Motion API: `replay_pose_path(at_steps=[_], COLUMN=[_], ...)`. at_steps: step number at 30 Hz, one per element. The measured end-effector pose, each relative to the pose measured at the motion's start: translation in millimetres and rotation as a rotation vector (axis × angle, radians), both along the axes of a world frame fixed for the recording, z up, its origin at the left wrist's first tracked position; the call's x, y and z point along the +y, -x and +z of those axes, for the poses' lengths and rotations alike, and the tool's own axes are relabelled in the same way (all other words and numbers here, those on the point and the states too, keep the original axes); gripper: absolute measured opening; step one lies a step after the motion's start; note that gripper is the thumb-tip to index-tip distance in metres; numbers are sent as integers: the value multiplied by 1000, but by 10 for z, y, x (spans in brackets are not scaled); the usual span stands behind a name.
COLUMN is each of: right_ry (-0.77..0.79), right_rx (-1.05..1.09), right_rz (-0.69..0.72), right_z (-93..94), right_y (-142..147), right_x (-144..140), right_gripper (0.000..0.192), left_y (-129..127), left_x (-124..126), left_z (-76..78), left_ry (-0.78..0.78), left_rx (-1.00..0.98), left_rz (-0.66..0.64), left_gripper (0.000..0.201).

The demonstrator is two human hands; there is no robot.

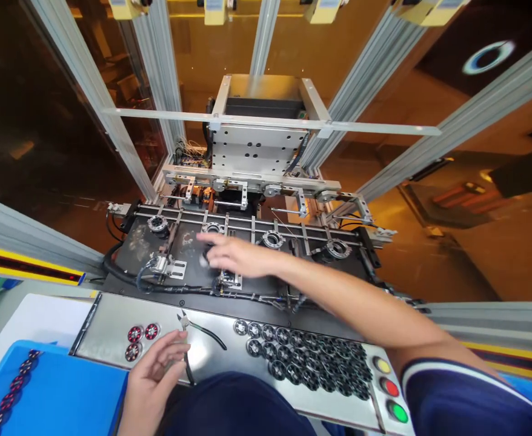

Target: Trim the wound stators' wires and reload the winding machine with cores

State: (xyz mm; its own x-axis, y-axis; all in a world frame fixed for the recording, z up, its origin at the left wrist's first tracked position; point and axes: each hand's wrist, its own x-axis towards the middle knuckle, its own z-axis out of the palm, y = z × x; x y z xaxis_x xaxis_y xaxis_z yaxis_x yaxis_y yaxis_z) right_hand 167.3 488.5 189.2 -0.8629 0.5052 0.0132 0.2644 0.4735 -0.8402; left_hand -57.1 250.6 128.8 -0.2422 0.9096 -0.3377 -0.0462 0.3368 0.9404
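My right hand (241, 255) reaches across the machine bed, fingers stretched out and slightly blurred. It is over the second ring-shaped fixture (212, 229) from the left, partly covering it; I cannot tell whether they touch. My left hand (152, 378) hovers low at the bench's front, fingers loosely bent and apart from the thumb. Beside its fingertips, side cutters (206, 333) with dark handles lie spread on the metal ledge (111, 315); one handle runs close to the hand. Just left of them are three round parts with red inside (151, 331). I see nothing held in either hand.
Many black round parts (311, 357) cover the ledge's right side, near yellow, red and green buttons (389, 387). A blue tray (66, 393) with a row of red-black parts stands left. Other ring fixtures (273, 240) and metal arms (302, 203) line the bed.
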Motion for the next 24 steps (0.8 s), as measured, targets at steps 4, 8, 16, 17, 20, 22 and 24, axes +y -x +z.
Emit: replay_pose_path(at_steps=[4, 8, 16, 17, 20, 22, 24], right_ry=[-131, -207, -278, -282, -290, -292, -295], right_rx=[-194, -291, -390, -407, -466, -505, -537], right_rz=[-146, -169, -188, -195, -214, -226, -235], right_z=[-309, -574, -651, -652, -655, -652, -644], right_y=[74, 107, 148, 172, 248, 289, 313], right_x=[699, 889, 960, 966, 971, 969, 967], right_gripper=[19, 15, 31, 31, 30, 30, 31], left_y=[98, 134, 133, 126, 114, 116, 124], left_x=[-16, -78, -27, -11, 19, 20, 9], left_z=[-138, -277, -330, -323, -314, -322, -340], left_ry=[66, 117, 167, 164, 168, 173, 178], left_rx=[24, 5, -10, -13, -17, -15, -10], left_rz=[71, 114, 89, 90, 89, 83, 75], left_gripper=[44, 45, 44, 44, 45, 45, 45])
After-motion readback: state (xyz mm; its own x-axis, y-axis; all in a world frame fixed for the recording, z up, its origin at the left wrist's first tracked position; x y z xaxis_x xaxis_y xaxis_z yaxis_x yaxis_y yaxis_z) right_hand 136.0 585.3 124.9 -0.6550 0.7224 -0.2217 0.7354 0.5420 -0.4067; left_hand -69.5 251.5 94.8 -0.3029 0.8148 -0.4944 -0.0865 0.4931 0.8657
